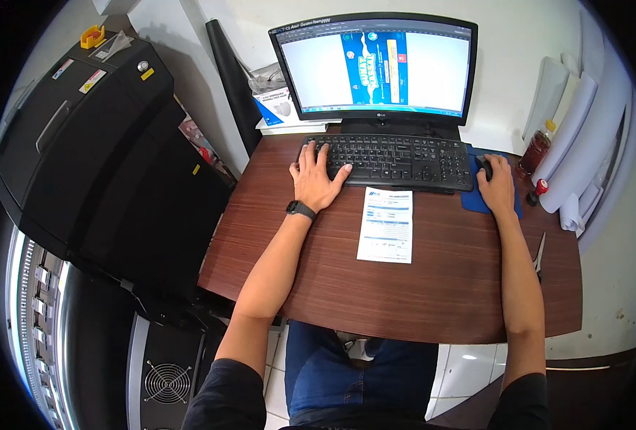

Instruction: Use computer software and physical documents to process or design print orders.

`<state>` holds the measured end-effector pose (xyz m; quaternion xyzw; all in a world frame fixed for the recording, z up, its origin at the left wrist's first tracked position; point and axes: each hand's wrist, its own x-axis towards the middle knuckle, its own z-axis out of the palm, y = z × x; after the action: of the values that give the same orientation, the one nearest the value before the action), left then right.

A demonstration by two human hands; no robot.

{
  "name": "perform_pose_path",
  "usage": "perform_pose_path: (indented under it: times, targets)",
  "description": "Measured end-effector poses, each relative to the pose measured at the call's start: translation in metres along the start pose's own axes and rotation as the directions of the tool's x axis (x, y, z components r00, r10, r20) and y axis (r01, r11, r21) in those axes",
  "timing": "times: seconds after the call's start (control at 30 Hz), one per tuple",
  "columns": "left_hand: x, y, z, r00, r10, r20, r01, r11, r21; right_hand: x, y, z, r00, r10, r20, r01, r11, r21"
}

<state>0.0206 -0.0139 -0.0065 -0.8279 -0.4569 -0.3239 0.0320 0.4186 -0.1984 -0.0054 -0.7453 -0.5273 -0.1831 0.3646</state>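
Observation:
My left hand (316, 179) rests with spread fingers on the left end of a black keyboard (404, 159); a dark watch is on that wrist. My right hand (497, 188) is curled over a black computer mouse (483, 166), mostly covered by the palm and fingers, on a blue mouse pad (473, 201). Behind the keyboard stands a monitor (375, 68), lit with a blue poster-like design on a white background. A printed paper form (386, 226) lies flat on the desk just below the keyboard, between my forearms.
A brown wooden desk (404, 301) spans the middle. Scissors (539, 254) lie beside my right forearm. A red-capped stamp (538, 192), a bottle of dark red liquid (537, 148) and white paper rolls (583, 158) line the right side. A large black machine (110, 172) stands at left.

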Motion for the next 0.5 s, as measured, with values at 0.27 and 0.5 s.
perform_pose_path:
  times: [0.27,0.5]
  targets:
    - [0.0026,-0.0022,-0.0023,0.998,-0.029,-0.059,0.025,0.998,-0.060,0.0010,-0.0012,-0.0001,1.000,0.007,0.000,-0.007,1.000,-0.005]
    - [0.0025,-0.0049,-0.0005,0.999,-0.011,-0.053,0.009,1.000,-0.026,0.0004,-0.0031,0.0004,1.000,0.003,0.001,-0.003,1.000,-0.006]
